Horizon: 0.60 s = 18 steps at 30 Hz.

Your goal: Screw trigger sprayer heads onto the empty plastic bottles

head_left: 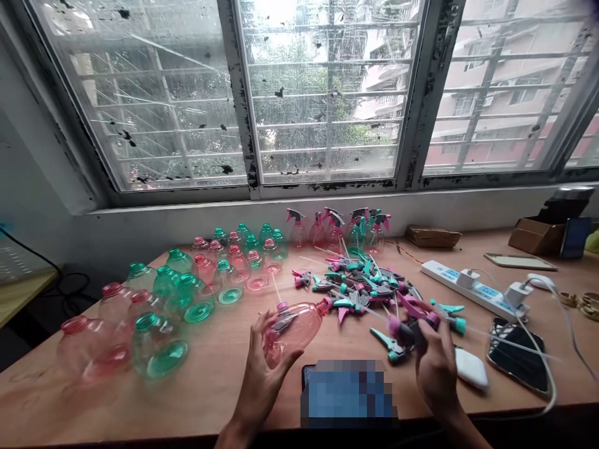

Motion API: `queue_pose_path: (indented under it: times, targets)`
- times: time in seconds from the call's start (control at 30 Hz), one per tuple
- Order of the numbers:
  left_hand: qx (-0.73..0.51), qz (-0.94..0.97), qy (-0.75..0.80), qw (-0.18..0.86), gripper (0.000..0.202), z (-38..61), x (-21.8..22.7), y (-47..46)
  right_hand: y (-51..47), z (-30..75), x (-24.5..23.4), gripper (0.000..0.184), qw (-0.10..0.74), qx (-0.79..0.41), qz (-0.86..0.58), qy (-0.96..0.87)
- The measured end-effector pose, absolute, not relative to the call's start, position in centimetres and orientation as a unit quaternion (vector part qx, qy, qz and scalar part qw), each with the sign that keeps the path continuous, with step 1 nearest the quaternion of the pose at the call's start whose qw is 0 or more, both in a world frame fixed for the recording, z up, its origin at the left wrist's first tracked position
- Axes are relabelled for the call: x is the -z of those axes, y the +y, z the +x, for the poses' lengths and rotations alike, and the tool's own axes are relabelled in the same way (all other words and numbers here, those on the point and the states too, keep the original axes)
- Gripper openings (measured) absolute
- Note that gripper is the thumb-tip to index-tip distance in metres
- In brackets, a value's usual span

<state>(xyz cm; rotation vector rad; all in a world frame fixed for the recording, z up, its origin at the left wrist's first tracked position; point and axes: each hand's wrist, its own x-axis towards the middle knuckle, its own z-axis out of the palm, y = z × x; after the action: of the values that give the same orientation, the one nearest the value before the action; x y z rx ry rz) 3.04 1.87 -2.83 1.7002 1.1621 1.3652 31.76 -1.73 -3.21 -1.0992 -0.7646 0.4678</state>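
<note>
A clear pink bottle lies tilted in my left hand, its neck pointing right and up. A dark spray head with a pink collar shows at the bottle's left end; whether my fingers touch it I cannot tell. My right hand is closed on a pink-and-black trigger spray head, slightly blurred, apart from the bottle. Behind both hands lies a heap of pink, green and black spray heads with thin white tubes. One green-and-black spray head lies between the hands.
Several open pink and green bottles stand at the left. Bottles with spray heads fitted line the windowsill wall. At right are a power strip, a black phone and a white case. A pixelated screen lies in front.
</note>
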Motion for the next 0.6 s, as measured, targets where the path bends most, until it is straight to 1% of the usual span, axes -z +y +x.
queue_pose_path:
  times: [0.07,0.17,0.37,0.43,0.57,0.6]
  targets:
    - [-0.528,0.639,0.431,0.356,0.075,3.1,2.9,1.8,-2.0,32.1,3.6,0.035,0.778,-0.249,-0.486,-0.311]
    - [-0.522,0.641,0.425,0.369,0.067,3.1,2.8,1.7,-1.9,32.0,3.6,0.033,0.793,-0.302,-0.454,-0.271]
    - [-0.485,0.698,0.391,0.353,0.074,3.2,2.2,1.7,-2.0,32.0,4.1,0.032,0.770,-0.379,-0.433,-0.276]
    - [-0.462,0.727,0.379,0.338,0.078,3.1,2.2,1.6,-2.1,31.9,4.5,0.039,0.746,-0.419,-0.417,-0.306]
    - [-0.421,0.785,0.345,0.295,0.085,2.8,2.4,1.1,-2.3,31.1,4.9,0.063,0.679,-0.448,-0.427,-0.394]
    - [-0.419,0.793,0.338,0.286,0.084,2.8,2.5,0.9,-2.4,30.9,5.0,0.067,0.665,-0.452,-0.425,-0.415]
